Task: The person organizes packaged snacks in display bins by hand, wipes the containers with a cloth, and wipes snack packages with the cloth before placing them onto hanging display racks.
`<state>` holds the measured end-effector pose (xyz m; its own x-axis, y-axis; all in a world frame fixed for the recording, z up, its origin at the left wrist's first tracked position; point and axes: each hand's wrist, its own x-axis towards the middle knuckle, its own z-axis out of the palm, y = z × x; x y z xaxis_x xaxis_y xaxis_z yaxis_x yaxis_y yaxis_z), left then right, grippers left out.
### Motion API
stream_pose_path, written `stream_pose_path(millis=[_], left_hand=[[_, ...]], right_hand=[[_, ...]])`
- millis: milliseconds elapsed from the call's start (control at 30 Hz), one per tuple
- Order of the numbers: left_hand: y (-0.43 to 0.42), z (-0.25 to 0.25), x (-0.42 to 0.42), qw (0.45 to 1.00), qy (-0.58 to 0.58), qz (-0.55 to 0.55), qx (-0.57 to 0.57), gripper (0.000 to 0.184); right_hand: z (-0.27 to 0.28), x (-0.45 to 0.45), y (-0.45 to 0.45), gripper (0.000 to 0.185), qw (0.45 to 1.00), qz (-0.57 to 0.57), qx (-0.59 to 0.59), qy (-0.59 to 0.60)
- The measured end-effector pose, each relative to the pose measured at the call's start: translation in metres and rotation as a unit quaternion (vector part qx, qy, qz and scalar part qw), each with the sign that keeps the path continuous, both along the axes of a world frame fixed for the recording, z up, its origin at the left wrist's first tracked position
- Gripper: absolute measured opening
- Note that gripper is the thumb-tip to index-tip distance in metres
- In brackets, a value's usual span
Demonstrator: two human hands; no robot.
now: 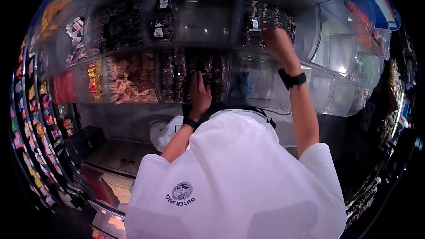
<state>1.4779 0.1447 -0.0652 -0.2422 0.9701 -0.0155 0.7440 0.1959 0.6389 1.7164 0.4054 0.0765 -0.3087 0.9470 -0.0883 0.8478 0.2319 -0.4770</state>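
Note:
My left hand lies over a lower bin of dark, shiny wrapped snacks, its fingers stretched out and touching or just above the packets. Nothing shows in its grip. My right hand reaches over the front of an upper bin at the right, beside dark wrapped packets set in rows. Its fingers bend down and are smeared by motion, so I cannot make out whether they hold anything. A packet with a white label sits just left of that hand. Dark bands circle both wrists.
Clear plastic bins stand in two rows. At left are orange-brown wrapped snacks, yellow-and-red packets and red packets. A blue-grey item lies in a lower bin. A white plastic bag is below. Shelves of packets flank the left.

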Motion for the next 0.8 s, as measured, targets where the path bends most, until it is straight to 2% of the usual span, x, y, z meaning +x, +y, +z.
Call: stream_pose_path(millis=[100,133,167,200,233,300,367,433,500,533,567,600,633,733,767,800], left_hand=[[-0.013,0.016,-0.016,1.0,0.002,-0.014,0.01,0.073],[-0.013,0.019,-0.022,1.0,-0.024,-0.004,-0.016,0.075],[-0.012,0.022,-0.026,0.998,-0.051,0.007,-0.04,0.076],[-0.01,0.028,-0.03,0.999,-0.022,0.002,-0.038,0.077],[-0.008,0.035,-0.032,1.0,0.004,0.006,-0.021,0.075],[-0.003,0.052,-0.037,1.0,-0.003,0.024,-0.01,0.073],[0.003,0.068,-0.039,0.999,-0.007,0.045,0.014,0.072],[0.01,0.08,-0.038,0.997,-0.013,0.066,0.04,0.071],[0.014,0.091,-0.035,0.995,-0.026,0.087,0.04,0.071],[0.018,0.104,-0.033,0.994,-0.029,0.099,0.027,0.068],[0.025,0.121,-0.034,0.993,-0.028,0.104,0.038,0.068],[0.031,0.144,-0.036,0.99,-0.074,0.093,0.078,0.065],[0.036,0.174,-0.039,0.983,-0.12,0.081,0.115,0.063],[0.056,0.342,-0.056,0.959,-0.08,-0.002,0.27,0.067],[0.055,0.393,-0.068,0.948,0.015,-0.029,0.316,0.07],[0.048,0.428,-0.077,0.929,0.031,-0.048,0.364,0.07]], right_hand=[[-0.036,-0.004,0.055,0.026,0.991,0.074,0.017,-0.109],[-0.059,0.001,0.077,0.029,0.981,0.134,0.013,-0.139],[-0.067,-0.001,0.089,0.029,0.961,0.183,0.01,-0.207],[-0.074,-0.004,0.101,0.029,0.935,0.234,0.011,-0.268],[-0.082,-0.009,0.11,0.029,0.939,0.225,-0.039,-0.257],[-0.089,-0.012,0.11,0.043,0.962,0.161,-0.066,-0.211],[-0.087,-0.02,0.101,0.046,0.971,0.103,-0.071,-0.203],[-0.121,-0.013,0.117,0.041,0.97,0.112,-0.106,-0.185],[-0.075,-0.02,0.101,0.036,0.972,0.066,-0.136,-0.178],[-0.094,-0.013,0.106,0.03,0.979,0.092,-0.094,-0.153],[-0.123,0.001,0.122,0.025,0.867,0.365,0.072,-0.332],[-0.099,-0.009,0.114,0.023,0.942,0.253,0.017,-0.219],[-0.074,-0.018,0.098,0.022,0.985,0.134,-0.041,-0.097],[-0.049,-0.028,0.084,0.021,0.978,0.202,-0.02,-0.057],[-0.05,-0.029,0.08,0.021,0.976,0.207,-0.024,-0.059],[-0.05,-0.031,0.078,0.021,0.98,0.188,-0.009,-0.071]])
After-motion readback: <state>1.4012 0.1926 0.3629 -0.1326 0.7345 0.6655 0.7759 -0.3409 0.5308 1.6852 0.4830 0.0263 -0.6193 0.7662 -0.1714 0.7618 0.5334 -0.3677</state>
